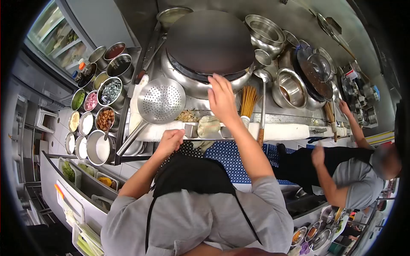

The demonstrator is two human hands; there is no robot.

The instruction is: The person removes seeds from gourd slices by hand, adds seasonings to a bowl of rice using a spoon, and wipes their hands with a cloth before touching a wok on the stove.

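Note:
A large dark wok [209, 42] sits in a round steel burner surround [177, 79]. My right hand [222, 99] is open in front of it, fingers stretched toward its near rim; whether they touch it I cannot tell. Lower and to the left, my left hand [171, 141] is closed in a loose fist by the counter edge, with nothing showing in it. Beside it, a perforated strainer ladle [161, 101] lies with its handle toward me. A folded pale cloth [209, 126] and a bamboo wok brush [248, 102] are near my right forearm.
Steel pots of ingredients, including browned pieces [105, 119], crowd the left. A long-handled ladle [263, 87] rests right of the brush. Steel bowls [290, 87] stand near a second wok [314, 72]. A co-worker [356, 175] stands at the right. Drawers of vegetables [68, 170] are lower left.

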